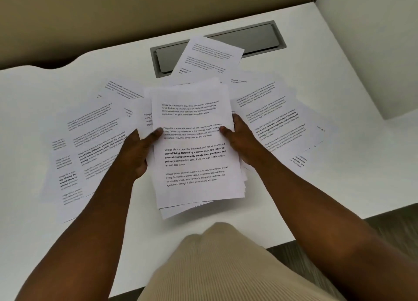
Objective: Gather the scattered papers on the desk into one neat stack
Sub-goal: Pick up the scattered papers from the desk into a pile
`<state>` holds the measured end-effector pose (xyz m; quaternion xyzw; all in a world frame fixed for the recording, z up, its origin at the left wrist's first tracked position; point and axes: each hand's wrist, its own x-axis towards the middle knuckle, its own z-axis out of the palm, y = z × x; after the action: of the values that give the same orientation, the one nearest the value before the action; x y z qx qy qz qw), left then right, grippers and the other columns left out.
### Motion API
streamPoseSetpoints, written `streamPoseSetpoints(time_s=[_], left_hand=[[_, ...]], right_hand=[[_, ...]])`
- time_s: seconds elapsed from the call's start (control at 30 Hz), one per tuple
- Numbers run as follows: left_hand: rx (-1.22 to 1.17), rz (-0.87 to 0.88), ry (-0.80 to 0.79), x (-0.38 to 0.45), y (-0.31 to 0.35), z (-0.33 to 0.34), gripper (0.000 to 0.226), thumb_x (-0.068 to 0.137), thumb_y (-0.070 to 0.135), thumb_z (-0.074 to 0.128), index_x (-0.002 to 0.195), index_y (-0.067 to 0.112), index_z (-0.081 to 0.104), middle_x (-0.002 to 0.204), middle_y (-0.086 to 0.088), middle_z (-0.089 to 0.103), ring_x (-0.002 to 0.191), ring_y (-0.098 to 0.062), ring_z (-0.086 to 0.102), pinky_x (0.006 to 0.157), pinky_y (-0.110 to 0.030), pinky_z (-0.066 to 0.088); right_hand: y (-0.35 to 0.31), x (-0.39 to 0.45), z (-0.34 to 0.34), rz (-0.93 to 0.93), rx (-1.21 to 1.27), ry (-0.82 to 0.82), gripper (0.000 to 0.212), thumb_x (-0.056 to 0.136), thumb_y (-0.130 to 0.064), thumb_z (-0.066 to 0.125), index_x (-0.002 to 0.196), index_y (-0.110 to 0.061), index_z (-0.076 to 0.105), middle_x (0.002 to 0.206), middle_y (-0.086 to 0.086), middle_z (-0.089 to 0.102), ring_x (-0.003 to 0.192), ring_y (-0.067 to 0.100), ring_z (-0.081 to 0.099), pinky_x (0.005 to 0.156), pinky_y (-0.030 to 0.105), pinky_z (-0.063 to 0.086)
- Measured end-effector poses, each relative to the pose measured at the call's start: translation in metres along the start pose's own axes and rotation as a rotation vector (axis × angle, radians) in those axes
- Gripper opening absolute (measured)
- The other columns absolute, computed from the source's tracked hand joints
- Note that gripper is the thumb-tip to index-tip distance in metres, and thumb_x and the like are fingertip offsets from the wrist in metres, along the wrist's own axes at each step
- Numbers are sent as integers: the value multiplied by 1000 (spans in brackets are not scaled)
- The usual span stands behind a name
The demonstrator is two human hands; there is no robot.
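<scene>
A loose stack of printed white papers [194, 158] is held above the white desk [328, 58], its edges uneven at the bottom. My left hand [140, 149] grips the stack's left edge, thumb on the top sheet. My right hand [239, 137] grips the right edge, thumb also on top. Several sheets [90, 140] lie fanned out on the desk to the left. More sheets [276, 119] overlap on the right. One sheet [208, 56] lies at the back, partly over the cable hatch.
A grey cable hatch [255, 38] is set into the desk at the back. A beige partition [113, 17] rises behind the desk, and a white panel [373, 40] closes the right side. The desk's front edge runs near my torso.
</scene>
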<state>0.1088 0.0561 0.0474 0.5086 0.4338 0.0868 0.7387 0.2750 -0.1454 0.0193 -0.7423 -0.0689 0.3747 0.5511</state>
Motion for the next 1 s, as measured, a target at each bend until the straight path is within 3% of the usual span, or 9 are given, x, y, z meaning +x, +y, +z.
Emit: streamPoseSetpoints(time_s=[0.17, 0.27, 0.37, 0.47, 0.6, 0.7, 0.87, 1.0], left_hand=[[17, -46, 54, 4, -14, 4, 47, 83, 8, 75, 128, 12, 61, 123, -12, 69, 114, -33, 65, 101, -55, 48], [-18, -59, 69, 7, -15, 10, 39, 86, 6, 71, 124, 14, 62, 122, -10, 69, 113, -31, 65, 102, -52, 49], [-40, -67, 74, 11, -16, 8, 44, 85, 6, 72, 127, 13, 61, 123, -10, 69, 113, -30, 66, 101, -54, 48], [-43, -72, 73, 14, -16, 3, 48, 82, 9, 76, 128, 14, 62, 123, -10, 69, 113, -32, 66, 100, -59, 48], [-67, -69, 57, 14, -17, 5, 46, 85, 7, 71, 129, 15, 61, 124, -9, 69, 112, -29, 67, 99, -55, 49], [-80, -63, 48, 15, -17, 7, 37, 86, 6, 70, 119, 20, 66, 121, -6, 71, 112, -27, 67, 97, -51, 51], [-56, -39, 24, 17, -16, 10, 37, 87, 7, 69, 121, 20, 65, 119, -3, 72, 111, -24, 68, 91, -44, 56], [-66, -29, 17, 16, -14, 12, 32, 89, 5, 64, 116, 23, 65, 113, 2, 74, 104, -17, 71, 84, -37, 59]], right_hand=[[6, 7, -12, 77, -53, 86, 34, 94, -41, 55, 122, -21, 56, 117, 0, 64, 101, 17, 60, 89, 35, 51], [12, 15, -39, 127, 1, 199, 15, 92, -32, 59, 101, -21, 65, 99, 1, 70, 82, 16, 63, 70, 31, 52], [24, 21, -79, 112, -194, 410, 9, 86, -23, 62, 93, -22, 68, 97, 0, 71, 91, 19, 66, 75, 29, 51], [39, 21, -121, 103, -449, 591, 21, 87, -14, 57, 105, -12, 66, 109, 9, 69, 104, 24, 62, 86, 26, 44], [54, 22, -171, 197, -619, 669, 37, 83, -20, 66, 116, -10, 55, 127, 19, 49, 122, 35, 46, 97, 38, 41], [53, 27, -196, 311, -648, 656, 60, 76, -30, 77, 124, -11, 46, 134, 17, 40, 128, 35, 39, 101, 45, 39], [55, 37, -220, 453, -722, 588, 101, 63, -43, 86, 138, -4, 31, 140, 21, 35, 133, 36, 34, 105, 45, 35], [58, 41, -226, 473, -789, 549, 108, 63, -47, 85, 141, -2, 25, 142, 22, 33, 135, 37, 31, 106, 44, 33]])
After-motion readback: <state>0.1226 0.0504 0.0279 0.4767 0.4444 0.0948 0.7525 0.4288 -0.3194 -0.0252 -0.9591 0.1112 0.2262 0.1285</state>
